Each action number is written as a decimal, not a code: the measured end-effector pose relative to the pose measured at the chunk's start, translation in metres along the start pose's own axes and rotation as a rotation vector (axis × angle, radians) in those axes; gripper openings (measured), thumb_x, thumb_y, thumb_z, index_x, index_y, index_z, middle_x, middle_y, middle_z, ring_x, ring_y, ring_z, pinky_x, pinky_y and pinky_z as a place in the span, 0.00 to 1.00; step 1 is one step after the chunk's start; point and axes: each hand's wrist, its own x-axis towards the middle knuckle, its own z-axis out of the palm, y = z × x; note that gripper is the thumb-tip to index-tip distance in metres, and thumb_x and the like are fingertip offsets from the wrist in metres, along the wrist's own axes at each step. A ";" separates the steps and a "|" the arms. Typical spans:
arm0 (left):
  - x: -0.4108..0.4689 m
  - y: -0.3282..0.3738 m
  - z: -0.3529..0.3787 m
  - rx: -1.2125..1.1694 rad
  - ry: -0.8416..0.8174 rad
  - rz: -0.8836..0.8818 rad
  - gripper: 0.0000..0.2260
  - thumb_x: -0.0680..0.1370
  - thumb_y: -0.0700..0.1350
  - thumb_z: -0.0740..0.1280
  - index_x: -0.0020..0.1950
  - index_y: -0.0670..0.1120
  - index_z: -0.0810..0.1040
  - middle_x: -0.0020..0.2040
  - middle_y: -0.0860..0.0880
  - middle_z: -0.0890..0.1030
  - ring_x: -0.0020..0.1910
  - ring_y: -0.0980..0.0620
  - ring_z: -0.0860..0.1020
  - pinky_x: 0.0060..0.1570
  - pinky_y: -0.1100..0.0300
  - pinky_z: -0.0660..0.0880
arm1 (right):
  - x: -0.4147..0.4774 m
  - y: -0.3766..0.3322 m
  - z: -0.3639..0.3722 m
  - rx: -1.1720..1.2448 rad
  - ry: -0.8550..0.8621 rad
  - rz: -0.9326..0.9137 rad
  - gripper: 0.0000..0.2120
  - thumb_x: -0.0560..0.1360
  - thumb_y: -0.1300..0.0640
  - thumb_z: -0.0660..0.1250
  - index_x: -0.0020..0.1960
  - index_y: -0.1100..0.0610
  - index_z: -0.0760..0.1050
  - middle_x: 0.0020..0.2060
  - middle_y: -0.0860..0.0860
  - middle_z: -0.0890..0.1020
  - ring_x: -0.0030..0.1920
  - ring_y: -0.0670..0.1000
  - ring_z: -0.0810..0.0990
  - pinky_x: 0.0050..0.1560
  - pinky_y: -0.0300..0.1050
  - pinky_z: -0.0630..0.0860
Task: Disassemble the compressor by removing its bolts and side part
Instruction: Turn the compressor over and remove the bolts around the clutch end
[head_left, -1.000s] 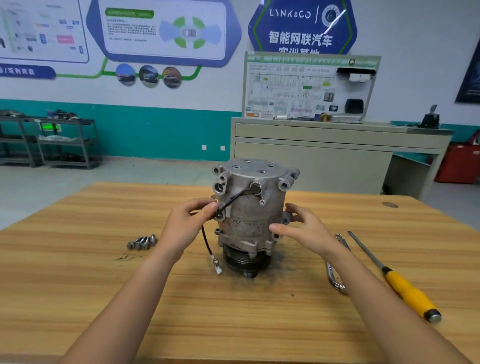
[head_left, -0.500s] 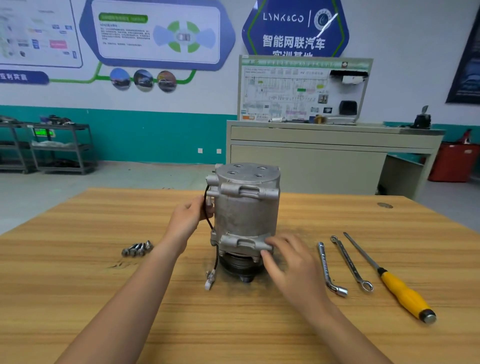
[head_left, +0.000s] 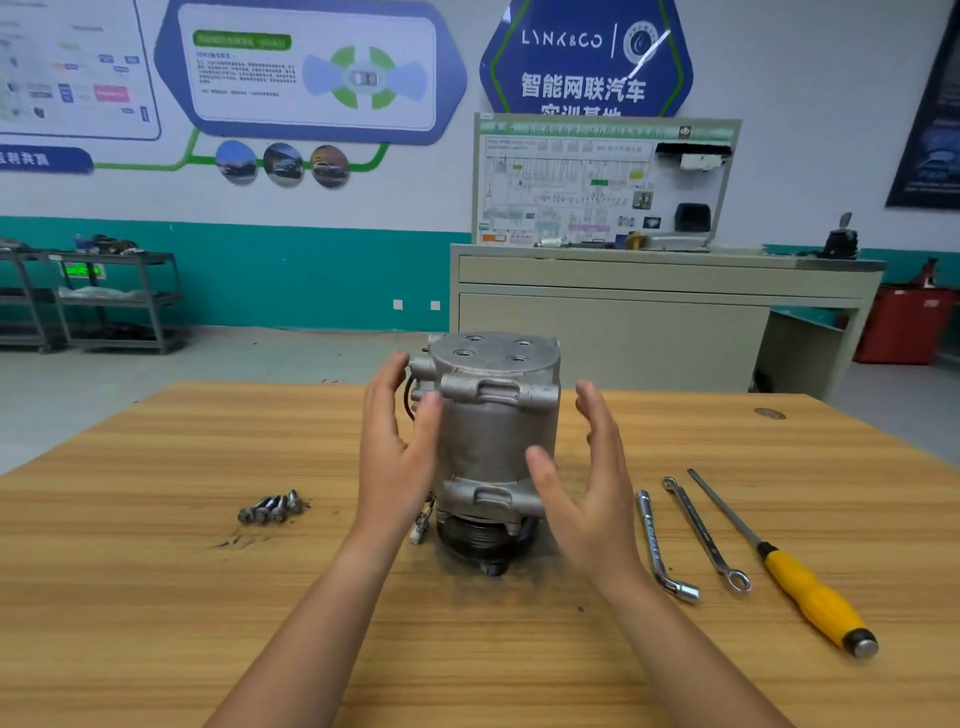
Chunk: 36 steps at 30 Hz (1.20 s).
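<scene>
compressor (head_left: 493, 431) upright between hands | left hand (head_left: 397, 457), right hand (head_left: 592, 483) flat-fingered (holding nothing)

A yellow-handled screwdriver (head_left: 784, 569), ring spanner (head_left: 702, 531) and socket wrench (head_left: 652, 540) lie together on the wooden table (head_left: 156, 597).

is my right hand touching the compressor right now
Cannot tell. In the head view the right hand is open beside the compressor; its fingers stand clear with table between, but the thumb overlaps its body, hiding any gap.
</scene>
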 end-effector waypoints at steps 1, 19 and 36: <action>0.003 0.004 0.004 -0.028 -0.025 0.016 0.21 0.76 0.55 0.62 0.68 0.56 0.63 0.66 0.61 0.68 0.67 0.65 0.65 0.64 0.69 0.64 | 0.010 0.000 0.001 0.000 -0.024 -0.005 0.27 0.71 0.38 0.58 0.66 0.32 0.50 0.70 0.35 0.57 0.70 0.37 0.56 0.67 0.30 0.55; 0.042 -0.005 -0.005 0.192 -0.394 0.296 0.27 0.70 0.53 0.66 0.67 0.54 0.62 0.73 0.57 0.55 0.70 0.66 0.56 0.65 0.76 0.55 | 0.062 0.018 0.027 0.176 -0.079 -0.089 0.25 0.64 0.50 0.72 0.56 0.43 0.64 0.65 0.40 0.60 0.69 0.45 0.60 0.61 0.23 0.58; 0.062 -0.014 0.014 0.105 -0.264 0.046 0.21 0.72 0.46 0.71 0.62 0.52 0.67 0.62 0.49 0.71 0.60 0.55 0.71 0.62 0.60 0.69 | 0.092 0.026 0.046 0.236 -0.007 -0.016 0.21 0.62 0.40 0.65 0.51 0.49 0.68 0.58 0.49 0.70 0.60 0.42 0.68 0.57 0.25 0.63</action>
